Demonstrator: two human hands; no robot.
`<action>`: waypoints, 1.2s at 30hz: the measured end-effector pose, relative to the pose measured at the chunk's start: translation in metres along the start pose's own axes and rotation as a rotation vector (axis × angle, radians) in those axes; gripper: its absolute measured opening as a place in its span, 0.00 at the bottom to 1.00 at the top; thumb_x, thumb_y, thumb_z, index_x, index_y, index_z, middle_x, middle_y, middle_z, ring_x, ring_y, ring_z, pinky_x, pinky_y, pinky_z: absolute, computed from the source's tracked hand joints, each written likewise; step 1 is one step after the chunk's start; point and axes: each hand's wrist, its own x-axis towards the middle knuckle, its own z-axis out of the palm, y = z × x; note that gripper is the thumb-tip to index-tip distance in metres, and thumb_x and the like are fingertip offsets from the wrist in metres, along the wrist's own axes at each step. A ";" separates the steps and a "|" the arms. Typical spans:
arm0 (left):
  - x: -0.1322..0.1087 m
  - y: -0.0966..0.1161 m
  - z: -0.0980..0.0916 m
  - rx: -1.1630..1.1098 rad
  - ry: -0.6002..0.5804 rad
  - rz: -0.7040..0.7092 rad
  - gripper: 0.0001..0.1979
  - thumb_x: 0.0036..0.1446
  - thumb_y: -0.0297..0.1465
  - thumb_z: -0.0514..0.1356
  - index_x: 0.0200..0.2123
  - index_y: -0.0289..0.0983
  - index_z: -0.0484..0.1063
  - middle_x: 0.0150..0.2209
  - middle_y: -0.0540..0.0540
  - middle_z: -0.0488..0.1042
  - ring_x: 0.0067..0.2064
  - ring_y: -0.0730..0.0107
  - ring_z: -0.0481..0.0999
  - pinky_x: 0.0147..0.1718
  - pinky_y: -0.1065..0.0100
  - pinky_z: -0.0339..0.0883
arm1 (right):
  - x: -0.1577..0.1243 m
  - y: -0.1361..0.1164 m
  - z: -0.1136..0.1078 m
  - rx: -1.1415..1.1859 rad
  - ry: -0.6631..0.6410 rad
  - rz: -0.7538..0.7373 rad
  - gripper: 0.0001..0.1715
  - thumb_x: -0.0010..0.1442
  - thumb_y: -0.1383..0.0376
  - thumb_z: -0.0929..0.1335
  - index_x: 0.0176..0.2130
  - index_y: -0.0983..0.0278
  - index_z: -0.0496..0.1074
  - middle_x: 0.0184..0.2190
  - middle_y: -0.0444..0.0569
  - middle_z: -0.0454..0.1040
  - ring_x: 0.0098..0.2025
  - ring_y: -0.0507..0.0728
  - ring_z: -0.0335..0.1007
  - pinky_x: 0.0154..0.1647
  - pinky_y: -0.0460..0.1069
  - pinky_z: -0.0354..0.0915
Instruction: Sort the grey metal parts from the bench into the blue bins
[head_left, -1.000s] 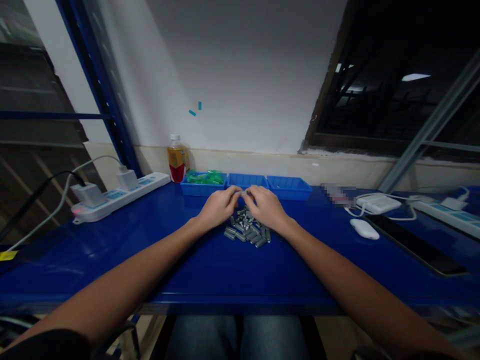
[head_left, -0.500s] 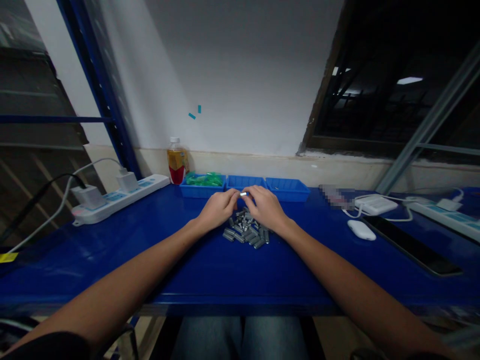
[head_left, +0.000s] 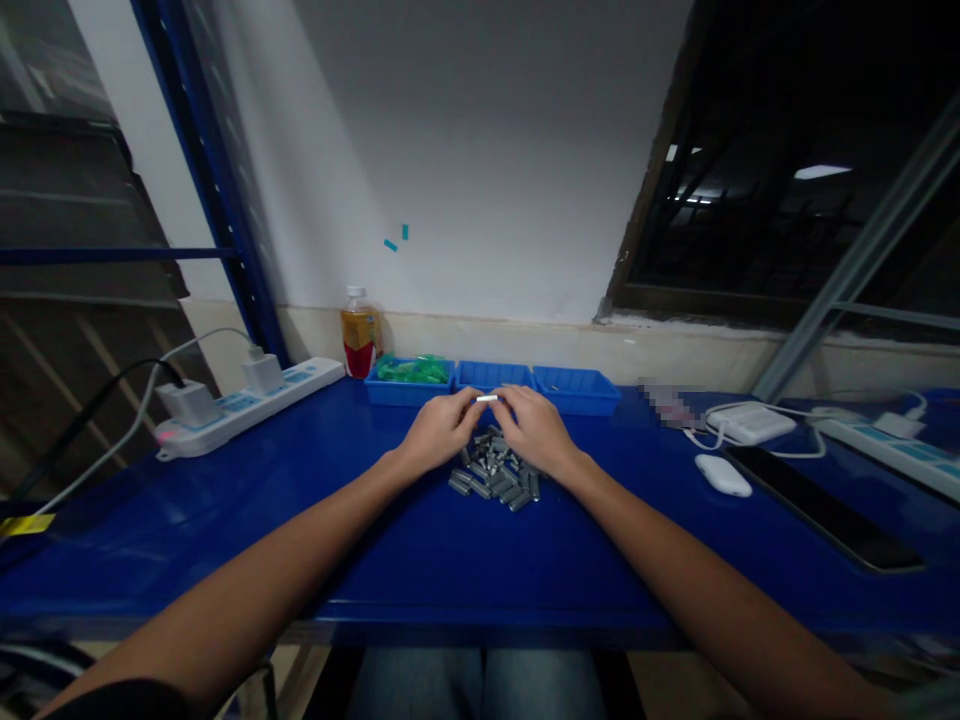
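Note:
A small shiny metal cylinder lies level between my two hands, one end in each. My left hand pinches its left end with thumb and fingers. The right end sits in the closed fingertips of my right hand. Below the hands, a heap of similar grey metal cylinders is spread on the blue table; my hands partly cover its far edges. Whether the held piece is hollow or solid is too small to tell.
Behind my hands stand a blue bin with green plastic pieces, a middle blue bin and a right blue bin. A drink bottle and power strip are left. A white case and phone lie right.
The whole view has shifted slightly, with the scene sitting a little lower. Both hands keep hold of the metal cylinder, which now looks more level and brighter.

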 end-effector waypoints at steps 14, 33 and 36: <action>-0.001 0.002 0.000 -0.044 -0.024 0.002 0.15 0.65 0.37 0.45 0.33 0.37 0.66 0.25 0.49 0.71 0.27 0.69 0.71 0.28 0.72 0.58 | 0.002 0.009 0.003 0.151 0.078 -0.026 0.19 0.63 0.59 0.61 0.46 0.65 0.74 0.36 0.52 0.77 0.38 0.56 0.69 0.42 0.51 0.62; 0.000 0.001 0.001 -0.116 -0.063 -0.025 0.17 0.64 0.39 0.45 0.28 0.37 0.64 0.23 0.51 0.70 0.26 0.71 0.69 0.27 0.71 0.57 | 0.003 0.008 0.003 0.114 0.116 -0.047 0.16 0.62 0.62 0.62 0.44 0.64 0.76 0.38 0.52 0.78 0.38 0.57 0.71 0.43 0.52 0.63; 0.000 0.000 0.001 -0.120 -0.079 -0.012 0.18 0.64 0.39 0.45 0.28 0.37 0.64 0.23 0.51 0.69 0.26 0.71 0.69 0.27 0.71 0.57 | 0.003 0.010 0.001 0.162 0.132 -0.073 0.14 0.62 0.64 0.62 0.41 0.63 0.76 0.37 0.51 0.78 0.38 0.56 0.71 0.43 0.51 0.63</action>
